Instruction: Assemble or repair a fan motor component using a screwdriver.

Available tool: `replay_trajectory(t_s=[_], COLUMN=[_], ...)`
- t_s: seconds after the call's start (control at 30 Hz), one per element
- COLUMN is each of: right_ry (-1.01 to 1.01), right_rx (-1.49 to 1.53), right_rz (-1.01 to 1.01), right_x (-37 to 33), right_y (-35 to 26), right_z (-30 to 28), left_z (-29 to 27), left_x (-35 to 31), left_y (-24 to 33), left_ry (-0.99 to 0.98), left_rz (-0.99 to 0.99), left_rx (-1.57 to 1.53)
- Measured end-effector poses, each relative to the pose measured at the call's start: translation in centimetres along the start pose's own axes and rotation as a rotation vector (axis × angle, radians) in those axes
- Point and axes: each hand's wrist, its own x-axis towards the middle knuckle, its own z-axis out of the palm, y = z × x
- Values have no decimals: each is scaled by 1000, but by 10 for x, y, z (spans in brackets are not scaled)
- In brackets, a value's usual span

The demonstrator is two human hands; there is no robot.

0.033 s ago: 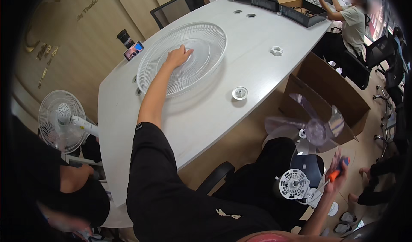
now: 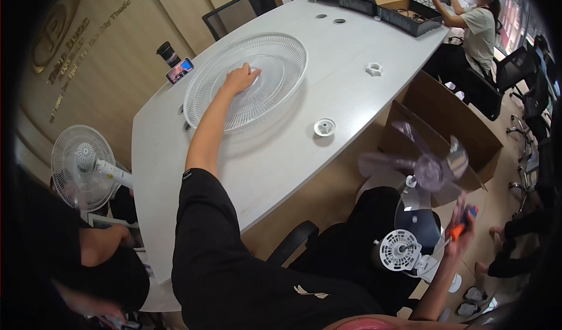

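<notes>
A round white fan grille [image 2: 275, 98] rests on the table, slightly tilted. My left hand [image 2: 240, 79] reaches across to its middle, with fingers curled onto the centre part. Low at the right, my right hand [image 2: 461, 231] is closed round a screwdriver [image 2: 458, 230] with an orange and blue handle. Beside that hand stands a white fan motor head [image 2: 400, 250] with its shaft bare. A clear purplish fan blade [image 2: 429, 172] is just beyond it; what supports the blade is hard to make out.
On the white table [image 2: 281, 160] lie a white cap [image 2: 324, 127] and a white ring nut [image 2: 374, 69]. A phone [image 2: 180, 70] leans by a dark cup [image 2: 168, 53]. An open cardboard box [image 2: 451, 119] stands beyond the table's right edge. An assembled fan [image 2: 84, 166] and people are nearby.
The whole view has shifted slightly. Both hands keep their places, the left on the grille and the right around the screwdriver.
</notes>
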Motion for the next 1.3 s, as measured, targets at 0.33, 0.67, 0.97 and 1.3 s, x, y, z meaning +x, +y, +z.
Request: replay_trajectory(t_s=[0.33, 0.67, 0.97, 1.3], right_ry=[29, -406, -150, -161], right_rx=[-456, -414, -239, -287], right_rz=[-33, -1, -25, -12], right_x=[156, 194, 313, 371], right_y=[-33, -110, 106, 176], right_z=[141, 208, 189, 177], left_z=[-19, -85, -74, -76], left_x=[-9, -91, -116, -121], left_y=[-2, 72, 105, 130], left_ry=[-177, -240, -457, -380], left_rz=[-69, 162, 221, 231], left_rx=[-118, -422, -443, -325])
